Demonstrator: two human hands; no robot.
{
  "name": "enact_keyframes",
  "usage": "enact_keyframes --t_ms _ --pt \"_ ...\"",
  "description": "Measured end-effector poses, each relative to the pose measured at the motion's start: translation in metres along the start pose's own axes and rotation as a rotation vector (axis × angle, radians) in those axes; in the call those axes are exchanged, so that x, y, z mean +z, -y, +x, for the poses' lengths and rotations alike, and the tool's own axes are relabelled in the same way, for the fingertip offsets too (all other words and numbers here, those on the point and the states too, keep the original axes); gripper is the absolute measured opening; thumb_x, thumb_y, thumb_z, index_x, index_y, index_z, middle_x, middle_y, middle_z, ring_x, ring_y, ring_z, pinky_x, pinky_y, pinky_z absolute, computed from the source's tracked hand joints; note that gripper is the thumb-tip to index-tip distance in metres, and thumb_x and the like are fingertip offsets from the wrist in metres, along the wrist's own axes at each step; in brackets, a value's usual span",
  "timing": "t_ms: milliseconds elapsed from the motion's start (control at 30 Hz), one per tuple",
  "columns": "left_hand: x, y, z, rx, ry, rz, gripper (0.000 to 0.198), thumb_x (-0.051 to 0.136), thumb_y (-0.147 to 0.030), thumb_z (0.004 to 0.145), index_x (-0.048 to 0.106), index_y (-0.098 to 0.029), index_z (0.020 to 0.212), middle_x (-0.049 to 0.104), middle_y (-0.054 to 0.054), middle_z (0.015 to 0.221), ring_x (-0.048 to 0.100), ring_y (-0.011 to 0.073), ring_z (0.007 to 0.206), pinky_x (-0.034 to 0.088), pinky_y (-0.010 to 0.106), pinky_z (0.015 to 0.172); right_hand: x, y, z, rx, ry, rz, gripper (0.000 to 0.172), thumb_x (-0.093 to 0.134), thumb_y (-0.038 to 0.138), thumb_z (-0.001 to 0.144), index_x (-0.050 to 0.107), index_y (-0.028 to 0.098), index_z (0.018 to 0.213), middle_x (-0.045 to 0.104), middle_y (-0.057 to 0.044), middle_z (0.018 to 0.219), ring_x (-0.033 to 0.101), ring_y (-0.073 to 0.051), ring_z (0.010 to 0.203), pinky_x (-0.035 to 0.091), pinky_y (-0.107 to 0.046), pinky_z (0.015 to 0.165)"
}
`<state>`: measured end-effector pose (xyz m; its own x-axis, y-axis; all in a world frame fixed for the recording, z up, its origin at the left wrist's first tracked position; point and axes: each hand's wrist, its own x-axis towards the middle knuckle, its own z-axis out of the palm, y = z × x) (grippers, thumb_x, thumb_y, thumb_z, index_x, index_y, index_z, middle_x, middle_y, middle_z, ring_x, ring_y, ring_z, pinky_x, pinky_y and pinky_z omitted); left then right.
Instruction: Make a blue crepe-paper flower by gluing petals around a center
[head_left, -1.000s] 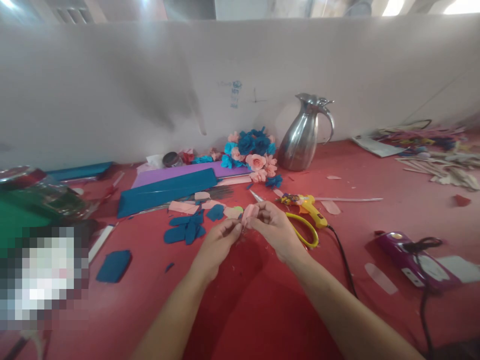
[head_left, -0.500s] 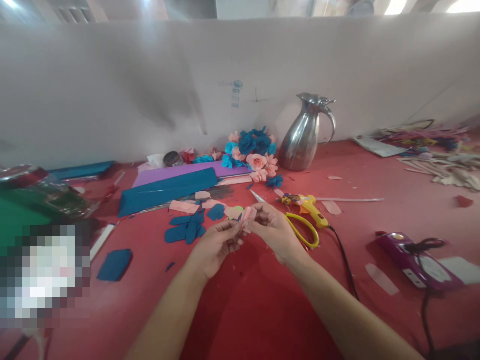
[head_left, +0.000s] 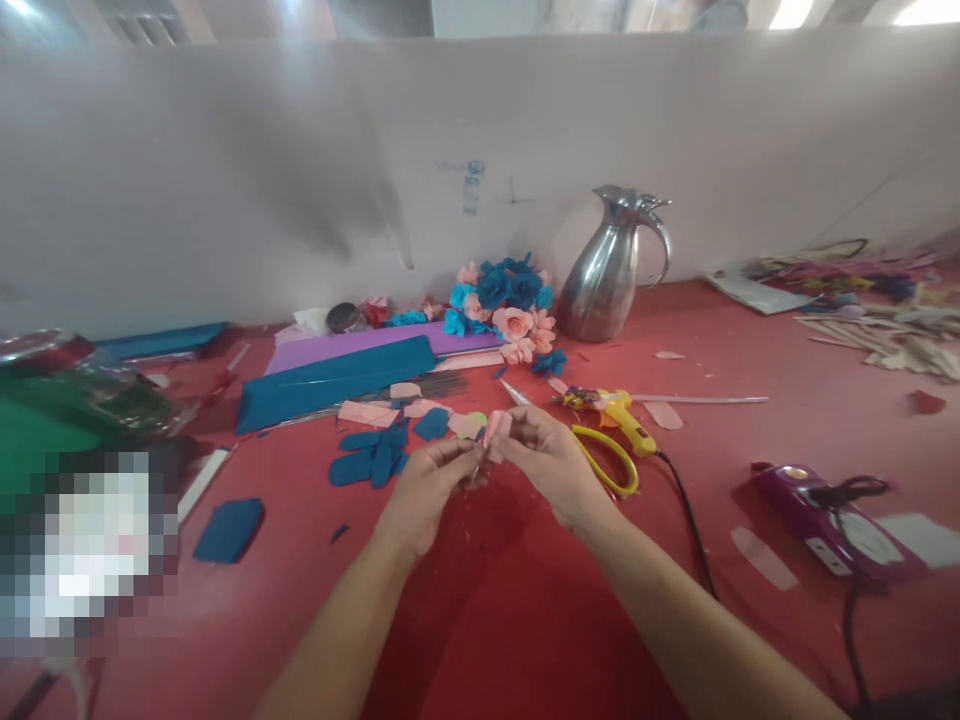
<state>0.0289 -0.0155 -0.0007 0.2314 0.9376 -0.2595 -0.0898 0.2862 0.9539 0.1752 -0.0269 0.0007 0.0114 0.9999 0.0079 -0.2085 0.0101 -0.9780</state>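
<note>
My right hand (head_left: 544,455) pinches a small curled piece of pink crepe paper (head_left: 496,430) between thumb and fingers. Close against it, my left hand (head_left: 435,480) is closed at the lower end of the pink paper, fingertips together around a thin wire stem (head_left: 475,472) that shows faintly beneath. Just behind the hands lie loose blue paper petals (head_left: 367,465) and pink paper petals (head_left: 369,413). Beside my right hand are yellow-handled scissors (head_left: 619,480), partly hidden by it, and a yellow hot glue gun (head_left: 619,415).
Pink and blue paper flowers (head_left: 514,322) stand at the back next to a steel jug (head_left: 604,280). A blue folded paper sheet (head_left: 337,380) lies left of them. A purple power strip (head_left: 840,525) with cords is at right, a jar (head_left: 112,390) at left.
My left fingers have shifted slightly on the stem, and a thin wire now shows below them. The pink paper has turned a little in my right hand.
</note>
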Motion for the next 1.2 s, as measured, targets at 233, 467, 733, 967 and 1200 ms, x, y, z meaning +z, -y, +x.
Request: enact_keyframes --t_ms 233,467,733,967,1200 --pt "0.002 -0.002 -0.001 0.027 -0.056 -0.050 0.018 0.073 -0.032 0.068 0.068 -0.015 0.067 0.062 -0.001 0.061 0.049 0.0081 0.056 0.037 0.021 0.057 0.001 0.001 -0.001 0.088 -0.015 -0.109 0.012 0.063 0.030 0.070 0.060 0.019 0.073 0.061 0.002 0.064 0.055 -0.013 0.060 0.042 -0.026 0.060" --pt "0.004 -0.003 -0.002 0.017 -0.066 -0.063 0.019 0.073 -0.033 0.067 0.069 -0.015 0.069 0.062 -0.001 0.063 0.051 0.0090 0.058 0.039 0.021 0.059 0.002 -0.006 -0.001 0.080 0.011 -0.135 0.012 0.062 0.030 0.071 0.062 0.019 0.070 0.060 0.002 0.065 0.052 -0.013 0.059 0.040 -0.027 0.060" --pt "0.004 0.000 0.000 0.045 -0.084 -0.145 0.018 0.077 -0.031 0.065 0.069 -0.015 0.068 0.062 -0.002 0.061 0.052 0.0083 0.056 0.041 0.019 0.057 0.003 -0.005 0.000 0.087 0.022 -0.136 0.013 0.061 0.030 0.071 0.060 0.017 0.070 0.058 0.003 0.064 0.052 -0.011 0.060 0.039 -0.025 0.060" --pt "0.002 0.002 0.000 -0.041 -0.099 -0.404 0.023 0.085 -0.027 0.056 0.070 -0.016 0.070 0.071 0.000 0.067 0.062 0.0102 0.062 0.047 0.020 0.062 0.007 -0.007 -0.002 0.121 0.149 -0.106 0.018 0.068 0.027 0.068 0.063 0.018 0.083 0.069 -0.003 0.082 0.063 -0.016 0.077 0.049 -0.030 0.074" --pt "0.001 0.004 0.000 -0.047 -0.045 -0.398 0.023 0.084 -0.027 0.058 0.071 -0.014 0.071 0.071 0.001 0.065 0.060 0.0095 0.057 0.047 0.020 0.057 0.010 -0.014 -0.002 0.115 0.172 -0.107 0.010 0.065 0.025 0.070 0.064 0.017 0.077 0.066 0.000 0.071 0.057 -0.011 0.060 0.047 -0.026 0.061"
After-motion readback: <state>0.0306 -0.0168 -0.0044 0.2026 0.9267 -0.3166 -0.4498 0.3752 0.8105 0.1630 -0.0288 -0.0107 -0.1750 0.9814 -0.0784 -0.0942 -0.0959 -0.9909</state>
